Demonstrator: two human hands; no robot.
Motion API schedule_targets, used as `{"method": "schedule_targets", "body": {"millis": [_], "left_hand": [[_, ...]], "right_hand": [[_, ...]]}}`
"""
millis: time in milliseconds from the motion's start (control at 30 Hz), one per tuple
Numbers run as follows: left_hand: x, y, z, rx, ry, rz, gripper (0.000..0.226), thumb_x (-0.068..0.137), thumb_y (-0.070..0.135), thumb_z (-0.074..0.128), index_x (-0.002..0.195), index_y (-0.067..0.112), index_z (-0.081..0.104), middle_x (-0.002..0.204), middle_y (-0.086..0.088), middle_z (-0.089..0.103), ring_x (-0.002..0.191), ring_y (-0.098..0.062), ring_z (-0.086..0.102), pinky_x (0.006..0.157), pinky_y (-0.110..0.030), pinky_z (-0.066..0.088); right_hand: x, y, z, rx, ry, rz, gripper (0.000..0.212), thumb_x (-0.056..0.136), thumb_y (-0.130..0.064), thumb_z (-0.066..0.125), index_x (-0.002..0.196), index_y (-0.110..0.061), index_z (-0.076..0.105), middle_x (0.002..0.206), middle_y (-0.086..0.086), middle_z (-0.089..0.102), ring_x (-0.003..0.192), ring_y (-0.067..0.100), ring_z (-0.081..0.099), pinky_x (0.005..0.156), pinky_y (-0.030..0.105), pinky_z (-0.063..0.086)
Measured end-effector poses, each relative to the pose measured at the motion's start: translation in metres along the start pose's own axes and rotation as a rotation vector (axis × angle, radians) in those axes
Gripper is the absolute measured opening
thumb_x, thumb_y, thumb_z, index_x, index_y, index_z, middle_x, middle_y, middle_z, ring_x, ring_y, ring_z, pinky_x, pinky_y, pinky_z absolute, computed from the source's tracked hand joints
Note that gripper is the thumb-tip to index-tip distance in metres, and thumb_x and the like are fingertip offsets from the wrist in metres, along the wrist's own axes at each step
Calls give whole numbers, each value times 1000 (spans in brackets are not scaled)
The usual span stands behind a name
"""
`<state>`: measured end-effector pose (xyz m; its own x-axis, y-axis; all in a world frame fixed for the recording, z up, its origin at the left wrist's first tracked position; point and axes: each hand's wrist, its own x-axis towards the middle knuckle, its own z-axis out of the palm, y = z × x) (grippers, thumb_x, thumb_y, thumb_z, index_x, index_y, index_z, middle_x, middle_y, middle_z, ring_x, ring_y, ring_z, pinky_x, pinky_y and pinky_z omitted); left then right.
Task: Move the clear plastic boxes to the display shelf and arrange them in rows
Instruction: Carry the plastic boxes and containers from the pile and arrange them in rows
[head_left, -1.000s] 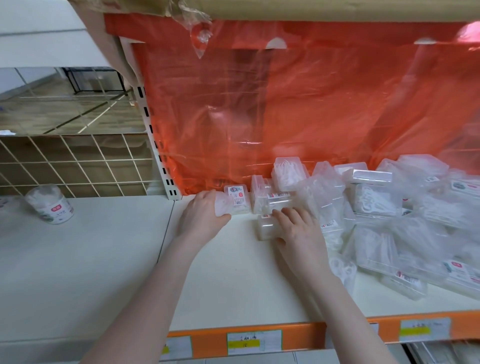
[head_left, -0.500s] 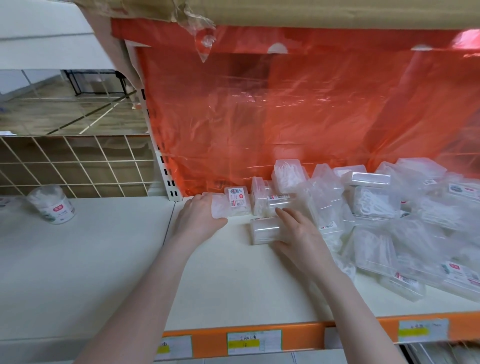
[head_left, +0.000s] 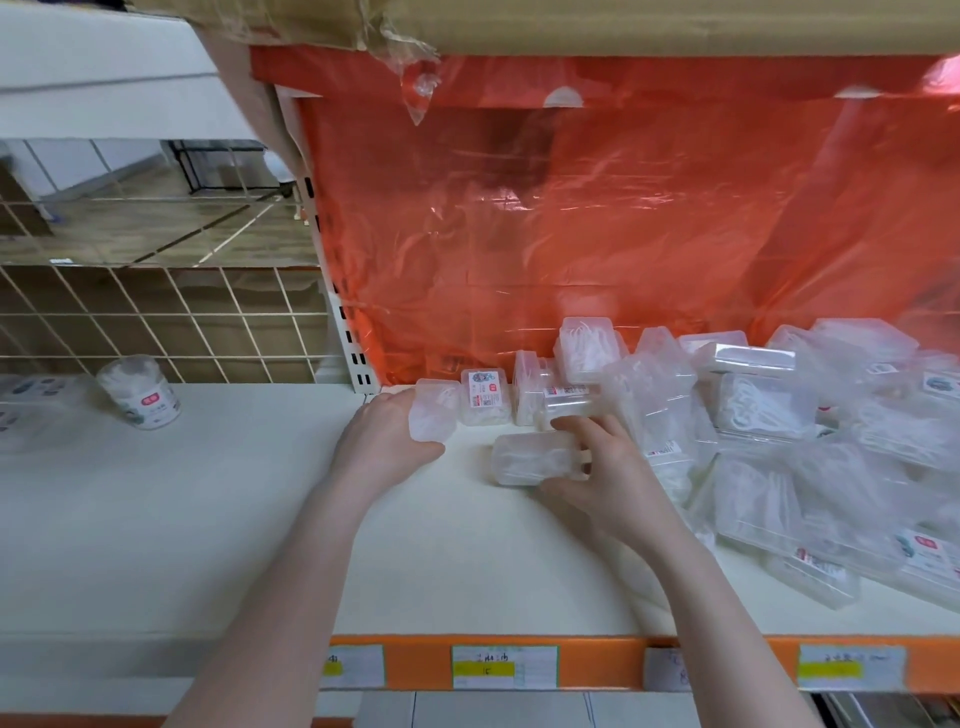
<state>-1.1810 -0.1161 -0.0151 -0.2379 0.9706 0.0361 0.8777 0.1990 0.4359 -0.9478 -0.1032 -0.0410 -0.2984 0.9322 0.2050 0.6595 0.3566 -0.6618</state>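
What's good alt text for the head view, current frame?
A person's left hand and right hand each hold a small clear plastic box on a white display shelf, beside a jumbled pile of clear plastic boxes against an orange plastic sheet.

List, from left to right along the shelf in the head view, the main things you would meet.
Round tub → left hand holding a clear box → labelled box → box gripped by right hand → loose pile of boxes.
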Motion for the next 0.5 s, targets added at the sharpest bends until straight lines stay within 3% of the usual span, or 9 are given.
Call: {"method": "schedule_targets", "body": {"millis": [100,233,500], "left_hand": [[-16,-1,-7,-1,4,-30,69,80,33,68,140,15,39,143,-3,42,130,-21,39,95,-28,34],[-39,0,-13,41,9,-64,68,80,32,68,139,14,40,138,-5,46,127,-21,41,93,-27,35],[-80,-10,-24,86,-3,-171,78,80,35,70,146,20,31,146,-2,38,133,-18,35,101,-27,31]], "right_hand": [[-4,-3,-1,95,21,-28,60,67,-21,79,123,-25,56,106,-9,45,94,12,55,87,33,49],[-11,-4,1,226,39,-66,60,67,-25,80,121,-34,56,107,-18,47,94,6,54,84,30,50],[-13,-17,9,268,32,-142,53,68,-21,80,117,-28,60,107,-11,53,96,8,52,84,24,43]]}}
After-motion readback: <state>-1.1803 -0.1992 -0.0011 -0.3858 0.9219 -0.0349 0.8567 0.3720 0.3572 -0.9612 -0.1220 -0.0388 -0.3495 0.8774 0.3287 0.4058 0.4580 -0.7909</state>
